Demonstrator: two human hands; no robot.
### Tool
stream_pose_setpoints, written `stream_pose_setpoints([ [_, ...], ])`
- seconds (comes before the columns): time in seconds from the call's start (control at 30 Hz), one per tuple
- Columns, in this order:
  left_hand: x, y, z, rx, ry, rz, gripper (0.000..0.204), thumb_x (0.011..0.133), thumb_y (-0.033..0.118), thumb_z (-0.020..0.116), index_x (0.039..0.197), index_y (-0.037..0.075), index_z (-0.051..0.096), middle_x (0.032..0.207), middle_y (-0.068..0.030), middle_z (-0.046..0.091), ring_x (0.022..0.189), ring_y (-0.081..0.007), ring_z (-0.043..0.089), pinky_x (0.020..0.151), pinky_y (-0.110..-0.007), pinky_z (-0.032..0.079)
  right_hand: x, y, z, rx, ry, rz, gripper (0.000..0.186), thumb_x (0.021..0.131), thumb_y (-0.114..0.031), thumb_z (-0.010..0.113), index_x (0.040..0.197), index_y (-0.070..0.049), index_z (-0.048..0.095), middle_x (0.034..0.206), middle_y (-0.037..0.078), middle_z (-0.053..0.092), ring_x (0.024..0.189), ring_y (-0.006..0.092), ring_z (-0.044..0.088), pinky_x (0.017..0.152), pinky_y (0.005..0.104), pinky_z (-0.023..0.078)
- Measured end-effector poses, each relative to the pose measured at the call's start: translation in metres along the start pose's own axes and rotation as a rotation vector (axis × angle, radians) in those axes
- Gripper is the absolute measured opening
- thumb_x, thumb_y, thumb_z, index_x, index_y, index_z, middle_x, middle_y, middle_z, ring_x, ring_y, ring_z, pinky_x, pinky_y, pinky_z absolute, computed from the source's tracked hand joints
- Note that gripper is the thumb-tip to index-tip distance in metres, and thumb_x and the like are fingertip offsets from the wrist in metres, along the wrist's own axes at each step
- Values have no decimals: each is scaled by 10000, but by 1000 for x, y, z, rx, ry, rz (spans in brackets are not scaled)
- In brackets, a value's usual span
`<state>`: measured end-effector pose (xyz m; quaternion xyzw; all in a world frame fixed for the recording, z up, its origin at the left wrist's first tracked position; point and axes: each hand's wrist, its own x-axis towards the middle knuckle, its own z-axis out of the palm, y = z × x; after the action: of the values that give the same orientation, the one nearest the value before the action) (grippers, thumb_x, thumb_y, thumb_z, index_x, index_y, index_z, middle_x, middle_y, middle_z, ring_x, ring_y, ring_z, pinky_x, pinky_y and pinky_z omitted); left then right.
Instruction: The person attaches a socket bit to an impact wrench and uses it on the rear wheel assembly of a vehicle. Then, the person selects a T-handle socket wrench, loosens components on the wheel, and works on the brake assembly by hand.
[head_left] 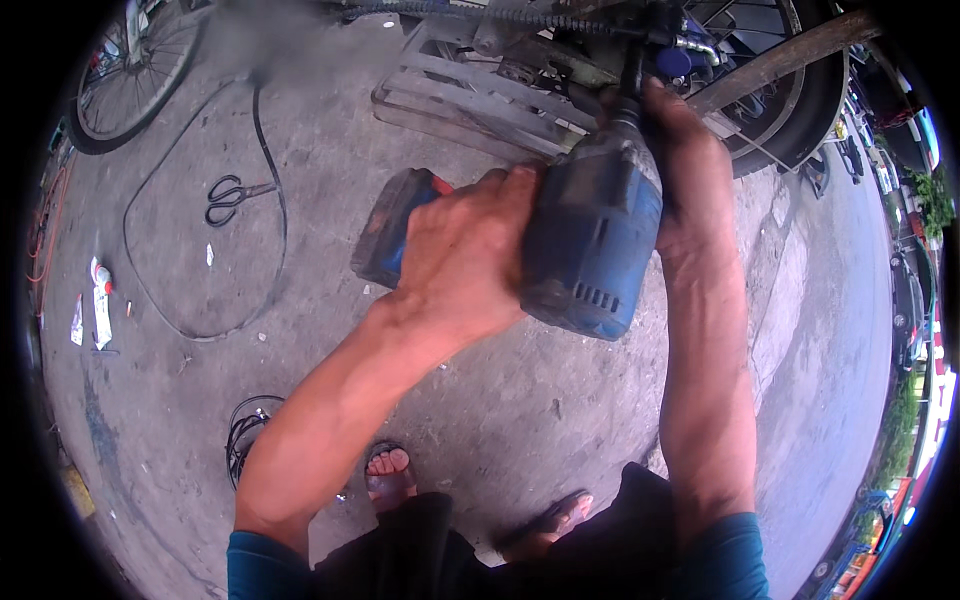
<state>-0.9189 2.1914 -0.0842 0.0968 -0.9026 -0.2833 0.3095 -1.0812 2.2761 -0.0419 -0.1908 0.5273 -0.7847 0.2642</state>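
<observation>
A blue and black cordless impact wrench (590,235) fills the upper middle, its nose pointing away toward a wheeled frame. My left hand (470,240) is closed round its handle, between the motor body and the battery (385,228). Beside the tool's front end, my right hand (692,165) curls round the nose, with most of its fingers hidden behind it. The dark socket end (631,75) meets the dark parts near a blue round piece (673,62). What it sits on cannot be made out.
A slatted grey metal rack (480,90) and a spoked wheel (760,75) stand ahead. On the concrete floor lie black-handled scissors (232,198), a looped dark hose (283,220), coiled cable (240,440) and a small white tube (102,275). Another wheel (135,85) is far left.
</observation>
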Motion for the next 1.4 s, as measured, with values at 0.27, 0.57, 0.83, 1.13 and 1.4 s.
stream_pose_setpoints([
  [0.27,16,18,-27,149,-29,83,341,663,153,647,917,-51,550,752,-181,598,664,-342,622,578,-417,497,45,18,-11,731,-214,76,204,923,-12,389,1068,119,449,987,193,551,924,259,586,834,361,544],
  [0.57,19,16,-26,116,13,119,286,649,159,658,818,-36,536,688,-181,589,587,-324,619,523,-396,498,45,20,-5,623,-215,5,183,898,49,381,1049,100,470,954,171,553,895,217,571,795,311,545],
  [0.83,16,11,-23,194,-13,138,273,625,128,658,802,-27,519,684,-179,581,601,-317,619,520,-394,493,56,22,-18,736,-282,115,238,943,-87,339,1039,93,461,935,205,555,857,288,581,748,366,549],
  [1.13,13,10,-22,162,-48,102,301,605,80,656,849,-24,513,697,-175,591,622,-329,619,554,-402,492,67,20,-20,768,-198,187,248,943,-111,346,1034,88,461,918,211,549,840,300,578,738,386,543],
  [1.4,6,5,-1,-150,9,-39,361,631,208,696,878,8,525,773,-194,625,688,-374,617,607,-428,487,76,24,-16,726,-127,188,231,951,-135,337,1044,63,411,905,200,528,775,275,561,704,378,542],
])
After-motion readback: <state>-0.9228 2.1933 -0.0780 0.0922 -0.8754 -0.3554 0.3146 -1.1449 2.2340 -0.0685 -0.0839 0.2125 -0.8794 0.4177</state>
